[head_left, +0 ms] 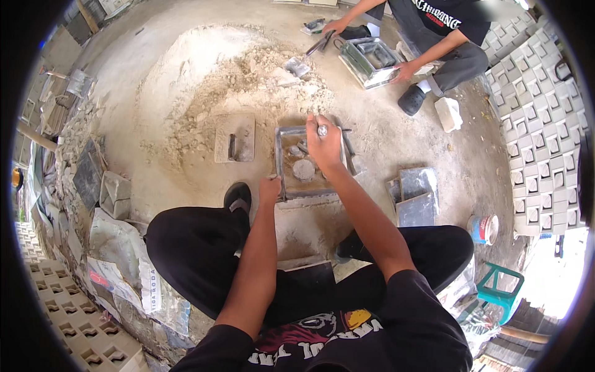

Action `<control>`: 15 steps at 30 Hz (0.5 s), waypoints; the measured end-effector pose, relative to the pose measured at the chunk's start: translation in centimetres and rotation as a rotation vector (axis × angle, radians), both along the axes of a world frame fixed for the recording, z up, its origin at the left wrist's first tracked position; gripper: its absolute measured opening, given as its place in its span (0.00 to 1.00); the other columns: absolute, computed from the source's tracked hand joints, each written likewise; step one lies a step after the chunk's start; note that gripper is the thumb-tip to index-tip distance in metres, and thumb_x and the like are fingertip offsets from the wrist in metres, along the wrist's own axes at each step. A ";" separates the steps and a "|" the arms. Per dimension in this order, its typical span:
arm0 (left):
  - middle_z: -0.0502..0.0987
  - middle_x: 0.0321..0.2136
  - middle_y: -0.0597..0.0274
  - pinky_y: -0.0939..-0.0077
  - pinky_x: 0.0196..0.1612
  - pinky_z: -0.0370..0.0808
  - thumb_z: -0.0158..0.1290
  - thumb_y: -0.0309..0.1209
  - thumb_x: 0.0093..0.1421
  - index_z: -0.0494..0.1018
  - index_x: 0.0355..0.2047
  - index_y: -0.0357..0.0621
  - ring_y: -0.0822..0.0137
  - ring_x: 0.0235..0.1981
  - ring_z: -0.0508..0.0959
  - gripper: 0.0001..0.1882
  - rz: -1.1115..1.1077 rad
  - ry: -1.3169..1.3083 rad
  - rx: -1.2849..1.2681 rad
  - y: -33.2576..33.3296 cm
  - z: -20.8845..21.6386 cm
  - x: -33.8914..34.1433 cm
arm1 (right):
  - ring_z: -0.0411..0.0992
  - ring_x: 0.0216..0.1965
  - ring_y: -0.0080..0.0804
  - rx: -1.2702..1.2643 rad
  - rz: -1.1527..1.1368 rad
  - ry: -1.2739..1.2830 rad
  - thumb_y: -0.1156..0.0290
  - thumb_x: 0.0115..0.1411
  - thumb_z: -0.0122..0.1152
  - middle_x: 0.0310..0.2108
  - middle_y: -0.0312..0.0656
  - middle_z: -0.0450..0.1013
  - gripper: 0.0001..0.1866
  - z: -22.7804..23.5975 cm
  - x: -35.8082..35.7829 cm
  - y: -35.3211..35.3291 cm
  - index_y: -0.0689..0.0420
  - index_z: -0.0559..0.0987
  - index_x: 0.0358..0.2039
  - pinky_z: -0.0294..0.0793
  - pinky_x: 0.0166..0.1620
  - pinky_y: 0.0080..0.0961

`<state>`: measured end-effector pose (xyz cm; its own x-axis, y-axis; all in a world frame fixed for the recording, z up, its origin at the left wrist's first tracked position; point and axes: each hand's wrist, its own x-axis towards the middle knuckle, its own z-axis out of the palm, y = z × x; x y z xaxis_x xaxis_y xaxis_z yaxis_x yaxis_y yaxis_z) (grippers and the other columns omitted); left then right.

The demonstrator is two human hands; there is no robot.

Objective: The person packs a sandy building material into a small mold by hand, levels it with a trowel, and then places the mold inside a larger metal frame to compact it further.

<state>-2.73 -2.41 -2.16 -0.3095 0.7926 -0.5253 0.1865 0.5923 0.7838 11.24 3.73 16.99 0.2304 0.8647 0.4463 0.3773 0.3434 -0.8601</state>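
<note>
Steadying step, apparently: the square frame (279,152), on the floor (458,167), is gripped by the fingers of the left hand (269,188); a metal tool (322,131) is held in the right hand (324,147) above; firm bracing seems called for

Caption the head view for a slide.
Left hand at a rectangular frame, right hand clasping a silver-ended tool; sandy pile beyond.

The wearer's shirt (291,340) and a co-worker's shirt (458,12) are lettered in white; a pale sack (131,282) is printed in dark capitals.
</note>
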 end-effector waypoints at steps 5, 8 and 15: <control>0.76 0.18 0.54 0.66 0.25 0.72 0.56 0.36 0.53 0.78 0.30 0.34 0.63 0.19 0.76 0.15 -0.192 0.225 0.170 0.9 -2.4 -0.6 | 0.57 0.19 0.28 -0.021 0.038 0.053 0.72 0.59 0.55 0.15 0.45 0.62 0.12 1.1 0.2 -0.1 0.64 0.71 0.21 0.62 0.26 0.26; 0.77 0.20 0.53 0.67 0.25 0.73 0.56 0.37 0.53 0.78 0.31 0.34 0.63 0.21 0.78 0.15 -0.058 -0.035 -0.047 0.5 -3.2 -1.1 | 0.60 0.20 0.32 -0.070 0.038 0.001 0.72 0.59 0.54 0.17 0.47 0.65 0.11 2.0 -0.1 -0.7 0.65 0.72 0.23 0.65 0.28 0.28; 0.77 0.20 0.54 0.68 0.23 0.73 0.56 0.36 0.53 0.78 0.31 0.34 0.63 0.23 0.78 0.15 0.008 -0.040 -0.063 0.2 0.3 0.4 | 0.58 0.21 0.19 -0.082 0.071 -0.013 0.61 0.64 0.52 0.15 0.33 0.62 0.20 0.9 1.3 -0.2 0.62 0.70 0.19 0.60 0.27 0.21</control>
